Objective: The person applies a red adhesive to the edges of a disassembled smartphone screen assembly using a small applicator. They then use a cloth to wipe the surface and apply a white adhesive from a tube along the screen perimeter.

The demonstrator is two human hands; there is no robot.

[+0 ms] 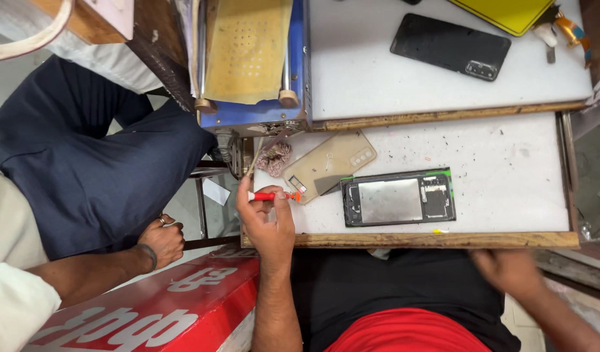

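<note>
Screwdriver [272, 195]: small, with red handle, pinched in the left hand [267, 225] at the left edge of the white tray [509, 169], tip toward the parts.
Opened phone [398, 198]: lies flat with its inside up, near the front edge, within easy reach.
Beige back cover [330, 164]: put aside just beside it, so it does not disturb.
Right hand [509, 270]: blurred, below the tray edge; I cannot tell if it holds anything.
Co-worker's hand [160, 240]: rests on a knee, apart.
</note>
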